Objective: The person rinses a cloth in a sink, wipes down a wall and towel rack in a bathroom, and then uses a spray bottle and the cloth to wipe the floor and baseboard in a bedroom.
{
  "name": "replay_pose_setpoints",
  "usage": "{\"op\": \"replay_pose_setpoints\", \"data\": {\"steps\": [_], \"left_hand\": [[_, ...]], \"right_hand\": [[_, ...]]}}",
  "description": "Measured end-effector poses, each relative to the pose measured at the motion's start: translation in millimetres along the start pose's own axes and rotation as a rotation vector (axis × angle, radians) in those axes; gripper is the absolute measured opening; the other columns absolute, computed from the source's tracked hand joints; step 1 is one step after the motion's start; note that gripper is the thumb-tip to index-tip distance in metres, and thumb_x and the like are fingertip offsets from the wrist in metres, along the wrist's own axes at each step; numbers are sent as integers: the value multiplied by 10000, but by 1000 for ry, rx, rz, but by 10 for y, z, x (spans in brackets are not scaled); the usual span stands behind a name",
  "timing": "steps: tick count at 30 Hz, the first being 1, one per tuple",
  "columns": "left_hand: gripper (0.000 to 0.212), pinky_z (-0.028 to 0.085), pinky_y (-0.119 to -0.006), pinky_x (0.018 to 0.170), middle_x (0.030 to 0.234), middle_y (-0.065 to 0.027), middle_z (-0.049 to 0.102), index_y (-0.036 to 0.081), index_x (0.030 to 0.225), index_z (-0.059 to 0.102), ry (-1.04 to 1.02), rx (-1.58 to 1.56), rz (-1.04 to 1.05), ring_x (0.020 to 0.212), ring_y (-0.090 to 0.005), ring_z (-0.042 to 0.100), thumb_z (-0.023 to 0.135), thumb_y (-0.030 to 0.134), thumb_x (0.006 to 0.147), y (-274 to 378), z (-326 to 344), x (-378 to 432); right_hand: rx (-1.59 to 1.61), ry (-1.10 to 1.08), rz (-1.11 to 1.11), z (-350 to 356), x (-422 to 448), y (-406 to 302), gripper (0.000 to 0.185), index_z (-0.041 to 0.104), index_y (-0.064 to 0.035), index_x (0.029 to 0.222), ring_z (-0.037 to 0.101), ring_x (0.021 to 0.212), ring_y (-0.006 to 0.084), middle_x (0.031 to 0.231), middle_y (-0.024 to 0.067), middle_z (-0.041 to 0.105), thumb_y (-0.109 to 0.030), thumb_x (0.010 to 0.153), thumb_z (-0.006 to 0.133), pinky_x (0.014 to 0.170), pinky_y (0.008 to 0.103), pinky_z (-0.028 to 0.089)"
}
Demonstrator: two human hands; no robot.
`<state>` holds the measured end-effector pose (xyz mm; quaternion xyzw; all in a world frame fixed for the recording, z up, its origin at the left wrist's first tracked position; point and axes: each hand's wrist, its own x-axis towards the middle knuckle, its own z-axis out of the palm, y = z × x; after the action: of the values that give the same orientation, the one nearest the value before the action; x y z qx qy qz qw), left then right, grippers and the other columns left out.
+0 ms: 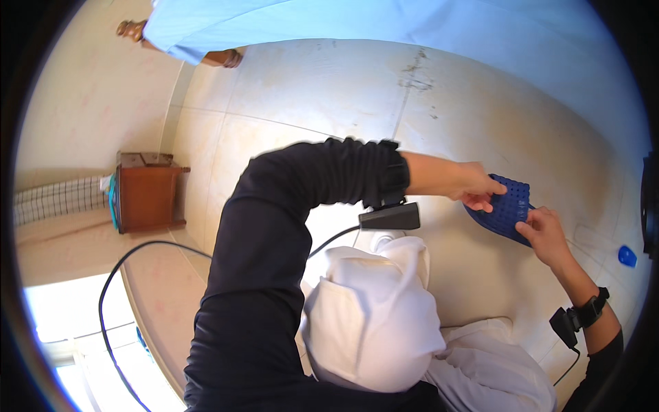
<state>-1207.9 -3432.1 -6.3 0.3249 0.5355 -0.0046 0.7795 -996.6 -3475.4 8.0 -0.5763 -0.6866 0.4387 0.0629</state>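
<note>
A dark blue slipper (509,198) with a perforated strap is held above the tiled floor, in front of me at the right. My left hand (479,188) grips one edge of its strap, with the thumb and fingers at the holes. On the opposite side, my right hand (544,232) pinches the slipper near the strap's lower edge. The slipper's sole shows partly below the strap; its far part is hidden.
Light blue fabric (360,20) spans the top over a bed with wooden legs. A small brown wooden cabinet (146,198) stands at the left. A blue object (627,256) lies on the floor at the far right. A black cable (105,319) loops at the left.
</note>
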Motion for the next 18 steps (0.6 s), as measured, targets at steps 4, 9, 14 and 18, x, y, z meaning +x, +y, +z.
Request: {"op": "replay_pose_setpoints", "data": {"steps": [4, 9, 14, 18], "left_hand": [[203, 381, -182, 438, 575, 12, 483, 92, 707, 510, -31, -402, -29, 488, -67, 461, 594, 261, 783, -335, -279, -356], [263, 335, -156, 433, 563, 23, 495, 129, 636, 496, 281, -186, 49, 507, -32, 458, 589, 329, 780, -1116, -720, -1041], [246, 432, -197, 560, 617, -4, 513, 34, 852, 557, 944, -506, 284, 598, -89, 521, 570, 273, 792, -1910, -2077, -2357], [314, 465, -277, 803, 682, -53, 537, -40, 969, 501, 1487, -864, 648, 789, -181, 565, 562, 213, 794, -2584, -3430, -3707]], "right_hand": [[-149, -52, -304, 52, 74, -524, 172, 552, -28, 726, 430, 881, 284, 878, 99, 519, -163, 665, 640, 774, 337, 357], [-75, -175, -509, 161, 232, -760, 175, 544, -37, 852, 411, 984, 286, 1041, 115, 484, -132, 713, 593, 827, 340, 347], [-29, -244, -290, -6, 434, -526, 166, 532, -68, 919, 449, 955, 209, 1080, 74, 468, -128, 764, 536, 761, 288, 367], [6, -253, -267, 42, 555, -349, 149, 532, -90, 908, 472, 887, 150, 1016, 27, 487, -137, 768, 533, 699, 248, 376]]}}
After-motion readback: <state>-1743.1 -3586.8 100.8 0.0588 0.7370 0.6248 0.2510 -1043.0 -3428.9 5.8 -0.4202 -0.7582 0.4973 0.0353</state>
